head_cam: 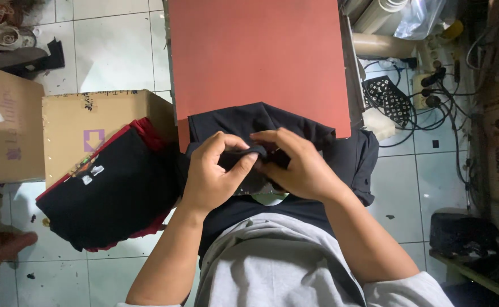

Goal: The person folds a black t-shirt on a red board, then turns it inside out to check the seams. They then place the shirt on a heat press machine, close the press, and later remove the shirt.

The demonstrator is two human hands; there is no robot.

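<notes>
A black T-shirt (243,120) lies bunched over the near edge of a red flat pad (255,57), hanging down toward me. My left hand (212,173) and my right hand (297,165) both pinch a fold of its fabric near the collar, fingertips almost touching. A pale label patch (269,198) shows just below my hands.
A pile of black and red garments (110,190) rests on a cardboard box (98,116) at the left. A second box (7,136) stands further left. Cables, a power strip (428,85) and rolls lie on the tiled floor at the right.
</notes>
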